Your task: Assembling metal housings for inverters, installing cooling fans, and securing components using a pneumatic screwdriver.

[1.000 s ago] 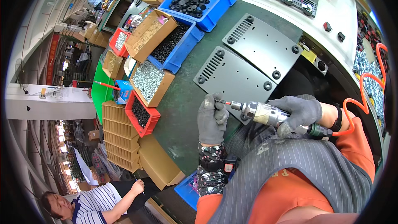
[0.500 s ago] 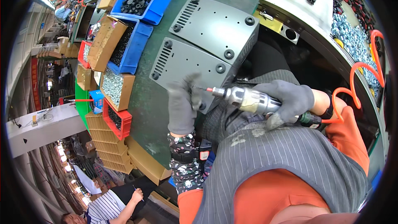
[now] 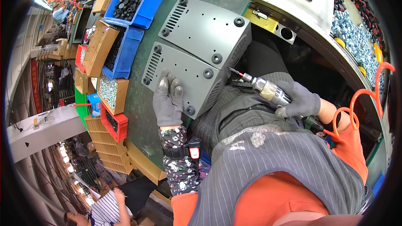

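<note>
Risk of slip: gloved left hand (image 3: 168, 99) flat, fingers spread, on grey metal vented case (image 3: 184, 80) overhanging green workbench's (image 3: 140, 113) near edge, gloved right hand (image 3: 299, 100) clenching silver pneumatic screwdriver (image 3: 261, 87) just beside, bit loose.

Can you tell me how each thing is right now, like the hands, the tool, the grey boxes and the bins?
Left hand in grey glove: flat on the nearer box.
Right hand in grey glove: gripping the screwdriver.
Silver air-powered screwdriver: tip off the boxes, pointing at the nearer box's edge.
Nearer grey metal box: lying flat, black feet up.
Farther grey metal box: lying flat, feet up.
Blue plastic bin: open, holding black parts.
Cardboard box: open, full of shiny screws.
</note>
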Demonstrator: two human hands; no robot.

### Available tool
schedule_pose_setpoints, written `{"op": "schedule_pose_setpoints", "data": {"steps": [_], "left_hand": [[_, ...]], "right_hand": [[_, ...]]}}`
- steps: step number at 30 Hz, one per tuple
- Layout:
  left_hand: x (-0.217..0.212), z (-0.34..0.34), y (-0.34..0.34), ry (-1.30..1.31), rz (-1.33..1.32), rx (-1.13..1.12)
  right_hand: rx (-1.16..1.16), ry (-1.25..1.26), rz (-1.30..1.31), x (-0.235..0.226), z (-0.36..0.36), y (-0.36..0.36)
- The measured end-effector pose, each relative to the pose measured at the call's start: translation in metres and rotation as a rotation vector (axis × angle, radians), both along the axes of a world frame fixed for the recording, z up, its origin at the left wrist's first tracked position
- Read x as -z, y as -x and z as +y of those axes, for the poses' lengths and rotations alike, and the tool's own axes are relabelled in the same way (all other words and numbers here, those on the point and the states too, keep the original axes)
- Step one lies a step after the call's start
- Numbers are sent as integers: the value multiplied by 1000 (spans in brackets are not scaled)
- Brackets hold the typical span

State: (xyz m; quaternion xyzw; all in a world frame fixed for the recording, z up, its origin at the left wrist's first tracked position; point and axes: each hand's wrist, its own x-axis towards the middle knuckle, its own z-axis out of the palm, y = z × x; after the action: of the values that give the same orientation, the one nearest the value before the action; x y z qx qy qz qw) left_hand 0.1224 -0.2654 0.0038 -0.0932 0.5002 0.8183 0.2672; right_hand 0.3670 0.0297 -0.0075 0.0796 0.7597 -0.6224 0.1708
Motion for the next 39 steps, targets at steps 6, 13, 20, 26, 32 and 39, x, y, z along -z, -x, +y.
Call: {"op": "schedule_pose_setpoints", "data": {"steps": [6, 13, 20, 26, 32, 39], "left_hand": [[-1, 7, -6, 94, 94, -52], [-4, 13, -13, 206, 183, -10], [-8, 17, -15, 216, 178, 29], [-2, 5, -12, -59, 100, -13], [-1, -13, -14, -119, 3, 93], [1, -28, -16, -171, 10, -46]], "right_hand": [[-9, 94, -13, 5, -3, 8], [-11, 2, 76, 3, -7, 15], [-21, -27, 162, 7, -6, 22], [11, 8, 171, -8, 0, 20], [-217, 153, 120, -35, -14, 46], [-323, 249, 185, -31, -70, 122]]}}
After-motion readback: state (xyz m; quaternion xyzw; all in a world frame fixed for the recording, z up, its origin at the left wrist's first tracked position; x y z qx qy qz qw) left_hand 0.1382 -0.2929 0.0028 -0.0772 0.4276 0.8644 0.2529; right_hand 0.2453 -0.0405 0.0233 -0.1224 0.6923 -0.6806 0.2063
